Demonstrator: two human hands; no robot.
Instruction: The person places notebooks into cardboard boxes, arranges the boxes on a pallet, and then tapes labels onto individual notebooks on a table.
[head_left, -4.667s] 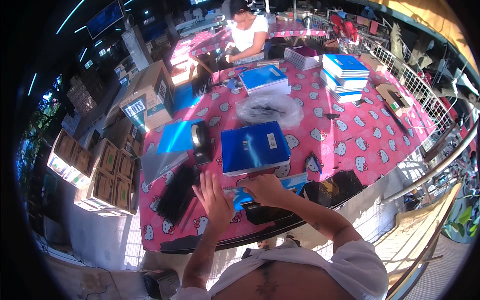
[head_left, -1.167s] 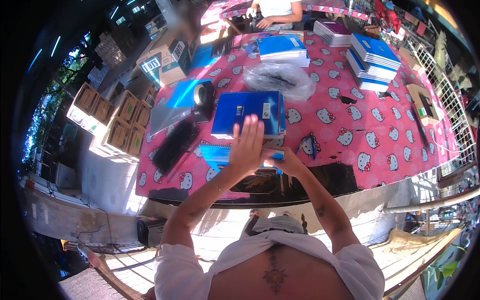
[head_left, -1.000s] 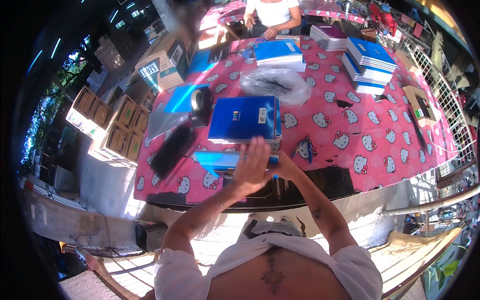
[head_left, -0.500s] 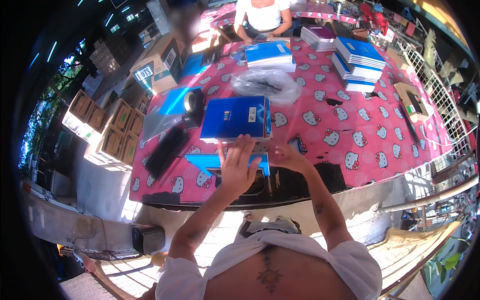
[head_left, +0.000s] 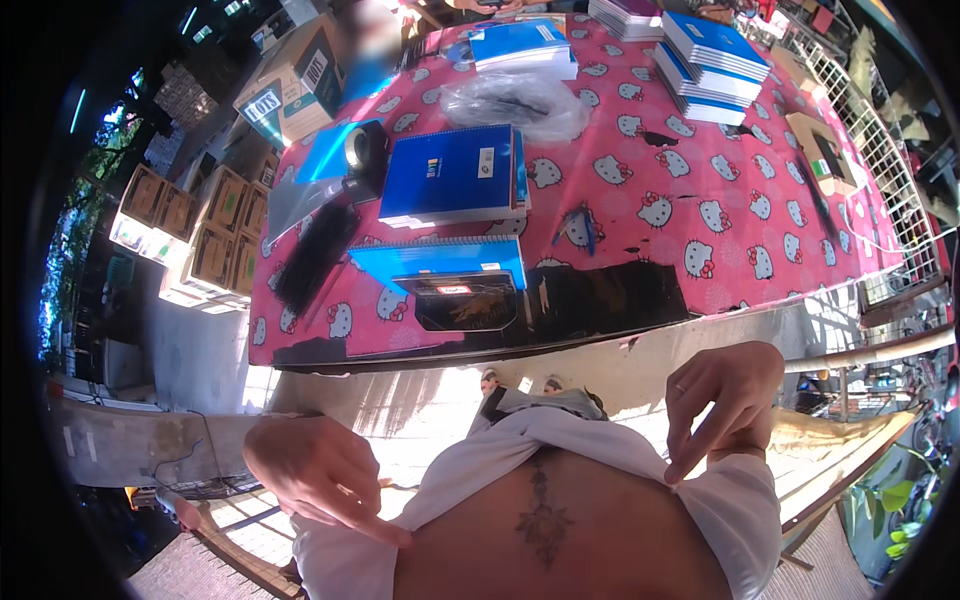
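Where the neckline of the white shirt sits at six o'clock, both hands meet its cloth: left hand, seven o'clock, index fingertip against the edge, pinch or mere touch cannot be told; right hand, four o'clock, fingertips drawn together on the edge. Pink patterned tabletop, twelve o'clock: light-blue spiral notebook at near edge, apart from both hands; dark-blue spiral notebook beyond; tape dispenser, eleven o'clock
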